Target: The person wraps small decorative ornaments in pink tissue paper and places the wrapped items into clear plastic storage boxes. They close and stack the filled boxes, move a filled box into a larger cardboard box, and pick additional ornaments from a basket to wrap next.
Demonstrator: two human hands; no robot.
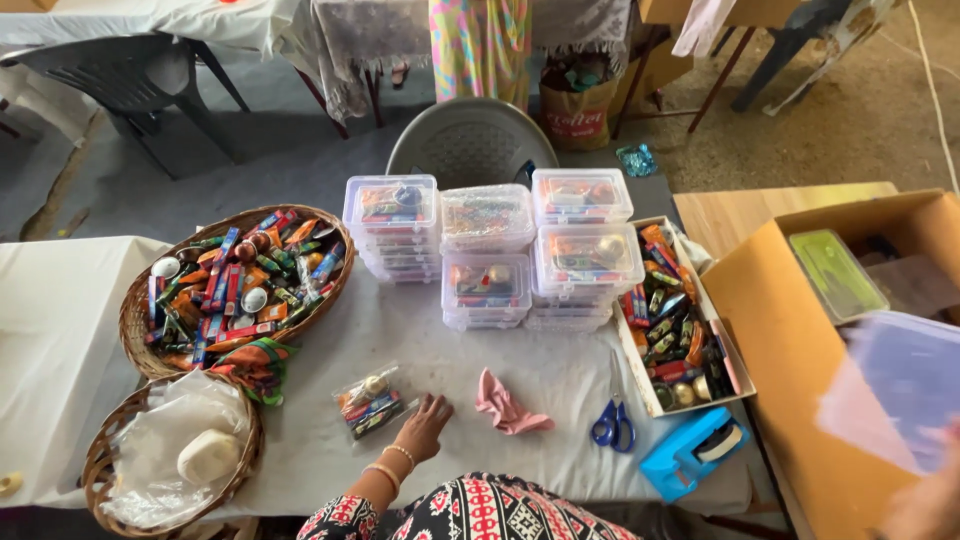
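A makeshift packing station: cloth-covered table with stacked clear boxes, sweets baskets (plastic chairs on bare floor).

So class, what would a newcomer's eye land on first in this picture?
Probably the wicker basket heaped with colourful wrapped sweets at the left, then the stacked clear boxes at the table's centre. Near the front edge, the left hand rests flat beside a small filled bag, while the blurred right hand holds a clear lid.
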